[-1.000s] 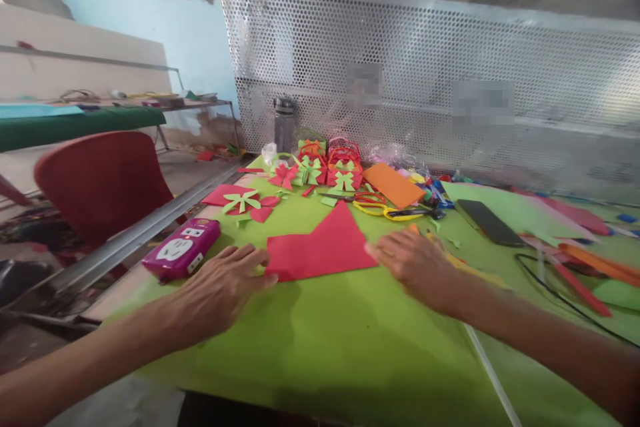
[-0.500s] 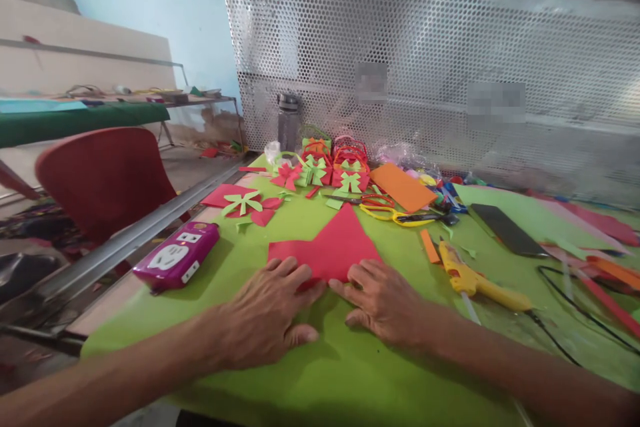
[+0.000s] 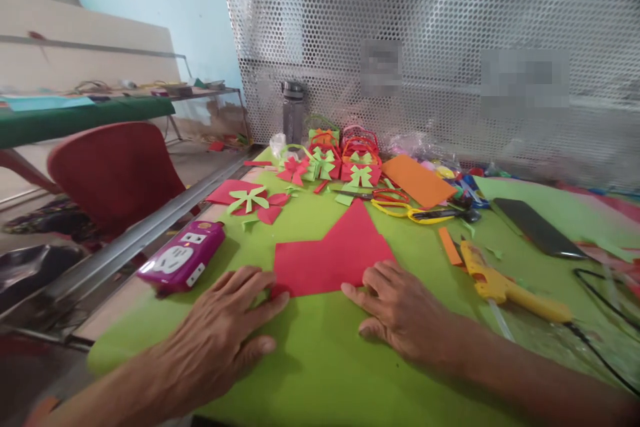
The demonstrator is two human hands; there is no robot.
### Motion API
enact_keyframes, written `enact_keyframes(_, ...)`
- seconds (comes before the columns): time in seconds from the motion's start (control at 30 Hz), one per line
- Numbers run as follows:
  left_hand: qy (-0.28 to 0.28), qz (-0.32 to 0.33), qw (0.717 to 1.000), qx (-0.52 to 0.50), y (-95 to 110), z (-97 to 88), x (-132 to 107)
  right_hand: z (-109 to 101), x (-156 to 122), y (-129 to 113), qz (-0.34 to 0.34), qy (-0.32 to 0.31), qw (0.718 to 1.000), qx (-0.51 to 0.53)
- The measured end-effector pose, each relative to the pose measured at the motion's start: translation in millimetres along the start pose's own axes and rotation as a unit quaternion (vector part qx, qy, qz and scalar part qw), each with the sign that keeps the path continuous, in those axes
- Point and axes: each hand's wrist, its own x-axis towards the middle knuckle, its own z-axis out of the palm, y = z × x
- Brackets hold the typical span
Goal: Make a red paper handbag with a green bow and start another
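Observation:
A folded sheet of red paper (image 3: 325,260) lies on the green tabletop (image 3: 320,360), with a point sticking up at its far side. At the sheet's lower left corner, my left hand (image 3: 225,320) rests with fingers stretched out and thumb apart. The fingertips of my right hand (image 3: 400,303) press on its lower right edge; those fingers are bent, and the thumb stands apart on the table. Neither hand grips the sheet. Behind it lie yellow-handled scissors (image 3: 415,212) and red-handled scissors (image 3: 390,195).
A purple power strip (image 3: 183,257) is left of my left hand. To the right lie a yellow glue gun (image 3: 510,283) and a black phone (image 3: 537,227). Small paper baskets with bows (image 3: 360,170), orange paper (image 3: 417,180) and a bottle (image 3: 293,113) stand or lie toward the perforated metal panel (image 3: 425,27).
My left hand has slid left along the paper's near edge to its corner, away from my right hand. My right hand still presses the sheet. The view has tilted down slightly.

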Motion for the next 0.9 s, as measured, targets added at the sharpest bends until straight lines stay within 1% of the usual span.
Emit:
enact_keyframes(0.17,0.025,-0.024,0.999,0.038,-11,4.0,-27,1,0,0,-0.005,0.009,1.0,-0.007)
enact_keyframes(0.23,0.032,-0.031,0.998,0.039,-14,0.3,-34,0,-1,0,-0.005,0.009,1.0,-0.004)
enact_keyframes(0.3,0.043,-0.03,0.998,0.036,-14,-7.2,-34,-1,-1,0,-0.004,0.009,1.0,-0.004)
enact_keyframes(0.37,0.061,-0.017,0.997,0.034,-9,-15.3,-25,-2,0,0,-0.003,0.006,1.0,-0.003)
enact_keyframes(0.43,0.071,0.014,0.997,0.024,1,-19.7,-7,-4,1,1,-0.002,0.0,1.0,-0.004)
enact_keyframes(0.47,0.049,0.03,0.998,0.012,7,-19.6,5,-4,2,1,0.0,-0.005,1.0,-0.006)
enact_keyframes(0.5,0.048,0.064,0.997,-0.005,13,-17.8,17,-5,2,1,0.001,-0.01,1.0,-0.009)
enact_keyframes(0.57,-0.004,0.092,0.996,-0.017,23,-10.0,38,-6,3,-1,0.002,-0.016,1.0,-0.027)
enact_keyframes(0.6,-0.015,0.095,0.995,-0.013,26,-4.7,46,-7,3,-2,0.001,-0.018,0.999,-0.038)
enact_keyframes(0.63,-0.014,0.097,0.995,-0.003,27,1.0,52,-8,3,-3,0.0,-0.019,0.999,-0.048)
enact_keyframes(0.7,0.016,0.108,0.994,0.021,25,11.5,55,-10,2,-4,0.005,-0.019,0.998,-0.062)
enact_keyframes(0.73,0.046,0.121,0.991,0.032,23,15.9,55,-11,0,-4,0.013,-0.019,0.998,-0.062)
enact_keyframes(0.8,0.071,0.131,0.988,0.04,16,22.2,50,-13,-5,-2,0.037,-0.022,0.998,-0.052)
enact_keyframes(0.83,0.073,0.133,0.988,0.042,12,24.5,47,-14,-9,0,0.051,-0.024,0.997,-0.044)
enact_keyframes(0.9,0.059,0.122,0.99,0.045,7,28.3,42,-14,-18,5,0.081,-0.028,0.996,-0.024)
